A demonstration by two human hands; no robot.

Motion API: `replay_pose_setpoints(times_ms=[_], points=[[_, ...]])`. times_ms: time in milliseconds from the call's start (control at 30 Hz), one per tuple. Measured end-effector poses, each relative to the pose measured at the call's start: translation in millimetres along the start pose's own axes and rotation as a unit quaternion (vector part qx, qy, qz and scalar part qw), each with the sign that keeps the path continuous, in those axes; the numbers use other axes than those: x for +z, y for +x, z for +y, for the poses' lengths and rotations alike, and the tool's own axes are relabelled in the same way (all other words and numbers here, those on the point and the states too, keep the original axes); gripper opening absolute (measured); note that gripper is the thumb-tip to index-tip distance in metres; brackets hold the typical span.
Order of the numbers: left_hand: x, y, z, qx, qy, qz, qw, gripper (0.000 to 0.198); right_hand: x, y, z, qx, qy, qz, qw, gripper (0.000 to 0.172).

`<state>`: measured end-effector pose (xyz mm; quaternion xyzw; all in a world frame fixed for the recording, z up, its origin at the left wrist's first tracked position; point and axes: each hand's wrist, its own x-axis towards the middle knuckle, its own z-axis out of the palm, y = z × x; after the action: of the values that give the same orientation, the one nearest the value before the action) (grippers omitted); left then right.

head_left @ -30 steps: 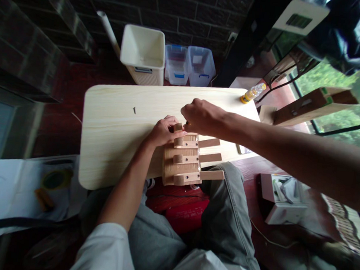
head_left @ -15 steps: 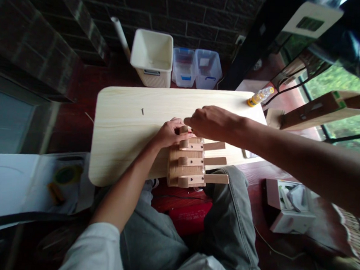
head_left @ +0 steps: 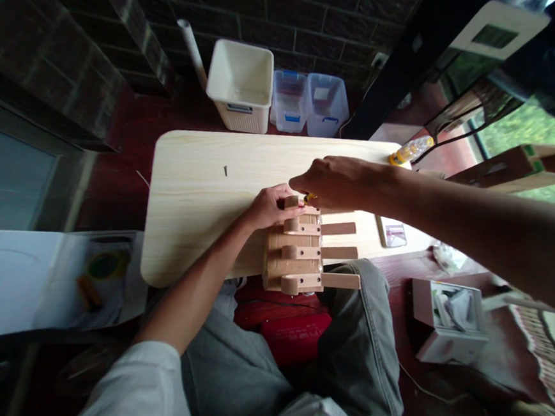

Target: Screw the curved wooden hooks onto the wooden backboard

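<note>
At the table's near edge lies a brown block (head_left: 277, 259), which looks like taped cardboard, with several wooden strips (head_left: 303, 253) across it. Dark screw heads show in the strips, and their flat ends stick out to the right. My left hand (head_left: 274, 206) is closed around the rounded end of the farthest wooden strip (head_left: 291, 202). Over that same strip, my right hand (head_left: 325, 183) is closed on what looks like a screwdriver (head_left: 309, 198); only a small yellow part shows below the fist. A loose screw (head_left: 225, 171) rests on the table.
The pale wooden table (head_left: 187, 194) spans the middle. A clear bottle (head_left: 411, 150) with yellow parts lies at its far right corner, and a phone-like flat object (head_left: 391, 232) on the right. Beyond stand a cream bin (head_left: 241, 90) and clear plastic boxes (head_left: 309, 105).
My right hand has turned slightly over the far strip, and the yellow part of the tool now shows. My left hand keeps its hold. The whole view has shifted a little.
</note>
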<state>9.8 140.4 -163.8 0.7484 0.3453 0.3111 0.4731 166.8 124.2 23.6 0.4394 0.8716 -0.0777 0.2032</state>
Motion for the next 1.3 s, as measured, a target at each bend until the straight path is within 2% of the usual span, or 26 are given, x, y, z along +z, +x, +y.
replay_pose_setpoints(times_ms=[100,300,367,500,600,700,867,967,1067,1300], points=[[-1.2,-0.5,1.4,0.002,0.000,-0.001,1.000,0.027,2.5,1.4,1.7,-0.031,-0.021,-0.014,0.999,0.025],[-2.1,-1.4,2.5,0.001,0.001,-0.001,1.000,0.026,10.5,5.0,5.1,0.010,-0.034,-0.009,0.999,0.035],[-1.1,-2.2,1.6,0.003,0.001,0.002,1.000,0.025,8.3,3.5,5.6,0.000,-0.032,-0.018,0.999,0.037],[1.2,-5.4,-0.6,0.006,0.010,0.017,1.000,0.024,0.1,-3.1,4.0,-0.059,-0.065,-0.025,0.996,0.023],[1.4,-8.0,-0.8,0.001,0.016,0.019,1.000,0.023,-0.8,-7.1,0.0,-0.075,-0.076,-0.015,0.994,0.022],[0.9,-9.4,-0.6,0.005,0.017,0.022,1.000,0.023,4.3,-8.4,-5.9,-0.062,-0.061,-0.012,0.996,0.023],[1.9,-9.6,-1.7,0.001,0.011,0.025,1.000,0.022,10.2,-7.6,-11.9,0.008,-0.047,-0.002,0.999,0.028],[3.1,-9.8,-1.5,0.001,0.010,0.034,0.999,0.022,7.9,-9.2,-10.6,-0.019,-0.048,-0.002,0.999,0.033],[3.0,-10.0,-0.6,0.007,0.006,0.038,0.999,0.023,5.9,-12.0,-9.1,-0.053,-0.060,-0.011,0.997,0.027],[2.0,-10.1,-1.8,-0.004,-0.003,0.028,1.000,0.023,10.8,-9.1,-10.2,0.005,-0.036,-0.008,0.999,0.027]])
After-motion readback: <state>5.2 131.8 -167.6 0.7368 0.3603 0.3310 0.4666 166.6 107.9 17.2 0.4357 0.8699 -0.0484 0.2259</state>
